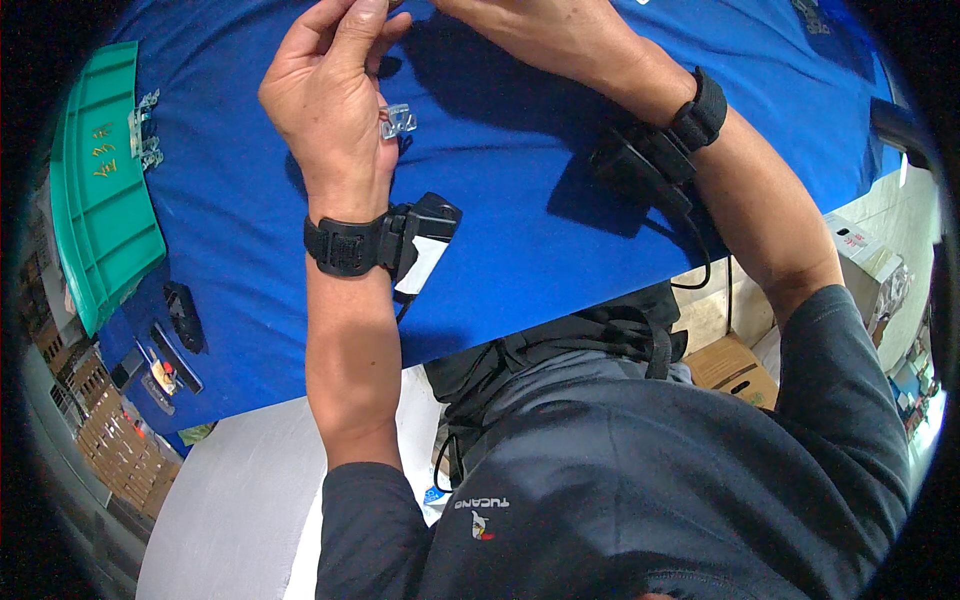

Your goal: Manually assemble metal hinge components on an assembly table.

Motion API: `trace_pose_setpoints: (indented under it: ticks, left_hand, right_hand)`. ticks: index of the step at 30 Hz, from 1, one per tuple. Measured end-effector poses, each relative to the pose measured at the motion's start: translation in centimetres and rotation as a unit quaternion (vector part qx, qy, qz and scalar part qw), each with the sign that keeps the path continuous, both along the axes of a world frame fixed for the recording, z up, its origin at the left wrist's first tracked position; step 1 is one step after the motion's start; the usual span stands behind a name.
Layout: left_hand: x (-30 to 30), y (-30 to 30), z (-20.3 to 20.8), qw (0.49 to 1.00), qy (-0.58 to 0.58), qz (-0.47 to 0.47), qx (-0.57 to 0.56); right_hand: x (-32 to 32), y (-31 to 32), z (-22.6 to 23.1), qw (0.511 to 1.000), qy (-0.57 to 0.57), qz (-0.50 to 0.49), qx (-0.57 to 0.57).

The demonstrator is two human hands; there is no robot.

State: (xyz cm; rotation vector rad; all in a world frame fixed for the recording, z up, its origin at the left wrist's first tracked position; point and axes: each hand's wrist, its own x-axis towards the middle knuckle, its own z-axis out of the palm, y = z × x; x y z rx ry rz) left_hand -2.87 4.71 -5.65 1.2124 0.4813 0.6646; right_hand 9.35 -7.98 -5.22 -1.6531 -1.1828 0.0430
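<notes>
My left hand (pixel 335 85) is near the top edge, over the blue cloth-covered table (pixel 490 250). Its thumb and fingers are bent together in a pinch; what they hold, if anything, is cut off by the picture's edge. A small clear plastic piece (pixel 398 121) shows beside the heel of this hand; whether it is tucked in the hand or lies on the cloth, I cannot tell. My right hand (pixel 530 25) reaches toward the left one from the right, its fingers out of the picture. Black straps with small devices circle both wrists, the left strap (pixel 345 247) and the right strap (pixel 700 108).
On the left stands a green plastic tray (pixel 110 215), with more clear plastic pieces (pixel 148 130) along its edge. Below it lie a black object (pixel 183 316) and some small tools (pixel 163 372). Beyond the table's front edge is a cardboard box (pixel 735 370).
</notes>
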Motion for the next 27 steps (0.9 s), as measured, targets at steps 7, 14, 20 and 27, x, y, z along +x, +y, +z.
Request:
trace_pose_setpoints:
  ticks: [7, 14, 20, 27]
  left_hand:
    - [0.1, -0.2, 0.2, 1.000, -0.007, 0.003, -0.004]
    - [0.2, -0.3, 0.2, 1.000, -0.004, -0.003, 0.003]
    - [0.1, -0.2, 0.2, 1.000, 0.002, 0.005, 0.005]
    - [0.2, -0.4, 0.3, 1.000, 0.008, 0.004, 0.004]
  right_hand:
    - [-0.1, -0.2, 0.6, 0.999, 0.009, -0.012, -0.035]
    - [0.0, -0.2, 0.0, 1.000, -0.013, -0.013, -0.024]
    - [-0.2, 0.1, -0.2, 0.999, -0.012, -0.016, 0.038]
    - [0.3, -0.1, -0.2, 0.998, -0.021, -0.019, -0.054]
